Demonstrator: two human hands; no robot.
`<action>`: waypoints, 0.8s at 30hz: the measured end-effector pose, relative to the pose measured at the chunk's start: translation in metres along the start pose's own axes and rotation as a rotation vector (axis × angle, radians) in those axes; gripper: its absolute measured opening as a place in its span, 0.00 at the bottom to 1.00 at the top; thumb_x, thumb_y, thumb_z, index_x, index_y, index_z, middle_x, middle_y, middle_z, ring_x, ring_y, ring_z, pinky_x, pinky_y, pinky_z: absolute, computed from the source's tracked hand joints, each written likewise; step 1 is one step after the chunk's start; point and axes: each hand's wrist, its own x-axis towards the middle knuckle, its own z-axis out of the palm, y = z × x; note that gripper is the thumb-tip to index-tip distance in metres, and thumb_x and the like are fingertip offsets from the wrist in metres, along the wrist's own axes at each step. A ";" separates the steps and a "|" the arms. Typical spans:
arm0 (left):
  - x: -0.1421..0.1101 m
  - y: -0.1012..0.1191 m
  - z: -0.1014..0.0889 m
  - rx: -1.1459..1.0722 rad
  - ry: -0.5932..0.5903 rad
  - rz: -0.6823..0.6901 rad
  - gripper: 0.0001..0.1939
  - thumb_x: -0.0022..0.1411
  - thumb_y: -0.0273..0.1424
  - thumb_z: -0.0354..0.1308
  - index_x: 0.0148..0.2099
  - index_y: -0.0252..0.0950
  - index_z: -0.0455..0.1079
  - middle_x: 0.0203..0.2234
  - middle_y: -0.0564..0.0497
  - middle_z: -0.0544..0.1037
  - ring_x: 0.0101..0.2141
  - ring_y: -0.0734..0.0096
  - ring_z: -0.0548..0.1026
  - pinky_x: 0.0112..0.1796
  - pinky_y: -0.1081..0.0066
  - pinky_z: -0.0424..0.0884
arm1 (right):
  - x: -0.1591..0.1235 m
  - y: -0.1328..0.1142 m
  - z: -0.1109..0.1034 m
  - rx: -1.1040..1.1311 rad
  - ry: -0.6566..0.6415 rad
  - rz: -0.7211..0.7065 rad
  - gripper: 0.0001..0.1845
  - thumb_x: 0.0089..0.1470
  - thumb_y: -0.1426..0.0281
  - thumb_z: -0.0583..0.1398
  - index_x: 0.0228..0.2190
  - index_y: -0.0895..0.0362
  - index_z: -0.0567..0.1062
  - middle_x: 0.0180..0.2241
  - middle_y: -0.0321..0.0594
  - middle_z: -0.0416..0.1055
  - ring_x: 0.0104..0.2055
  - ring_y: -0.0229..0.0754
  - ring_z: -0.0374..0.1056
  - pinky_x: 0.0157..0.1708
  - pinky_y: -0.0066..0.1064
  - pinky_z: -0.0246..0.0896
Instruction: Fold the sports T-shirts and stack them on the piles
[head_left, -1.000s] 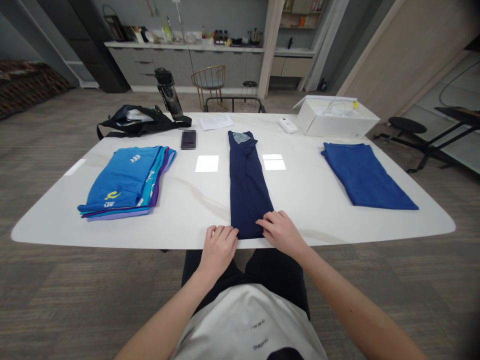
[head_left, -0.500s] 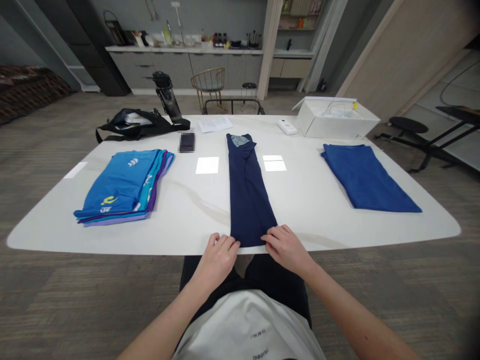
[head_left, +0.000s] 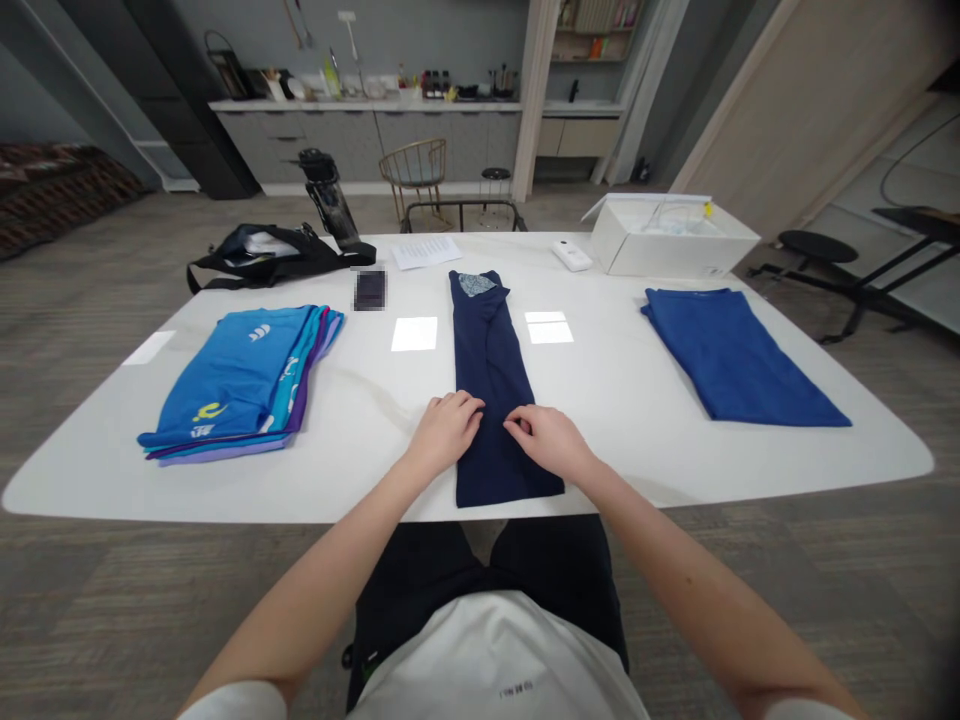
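Note:
A dark navy garment [head_left: 493, 350], folded into a long narrow strip, lies on the white table in front of me. At its far end a patch of grey-blue patterned fabric shows. My left hand [head_left: 448, 430] is over its left edge, about midway along, fingers curled together. Opposite, above the right half of the cloth, my right hand [head_left: 551, 440] has its fingers bent in toward the thumb. Between the hands the cloth stays flat, and I see none gripped. The near end lies just inside the table edge.
Several folded blue and purple garments [head_left: 244, 375] form a stack on the left. A folded blue garment [head_left: 739, 355] lies right. Toward the back are a black bag [head_left: 262, 255], a bottle [head_left: 330, 200], a paper sheet [head_left: 426, 252], a white device [head_left: 572, 256] and a white box [head_left: 671, 240].
Both hands have left the near corners of the navy garment and moved forward to about its middle. The garment lies as before; the view has shifted slightly.

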 end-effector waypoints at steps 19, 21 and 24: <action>0.130 -0.005 0.035 0.249 0.075 -0.340 0.13 0.70 0.32 0.50 0.47 0.29 0.73 0.41 0.36 0.80 0.44 0.53 0.77 0.46 0.57 0.64 | 0.264 0.054 -0.013 0.101 0.199 0.495 0.29 0.60 0.47 0.58 0.42 0.59 0.81 0.47 0.56 0.78 0.50 0.55 0.75 0.49 0.40 0.67; 0.133 -0.007 0.036 0.244 0.074 -0.322 0.13 0.69 0.29 0.50 0.47 0.29 0.74 0.41 0.36 0.80 0.44 0.53 0.77 0.46 0.57 0.63 | 0.275 0.058 -0.010 0.087 0.180 0.491 0.28 0.58 0.49 0.61 0.44 0.60 0.80 0.48 0.57 0.78 0.51 0.55 0.74 0.49 0.41 0.68; 0.134 -0.009 0.035 0.228 0.072 -0.310 0.13 0.68 0.26 0.49 0.46 0.29 0.74 0.39 0.37 0.79 0.43 0.54 0.76 0.45 0.57 0.63 | 0.283 0.062 -0.005 0.087 0.158 0.468 0.19 0.58 0.57 0.63 0.43 0.58 0.80 0.48 0.53 0.78 0.50 0.52 0.74 0.49 0.39 0.68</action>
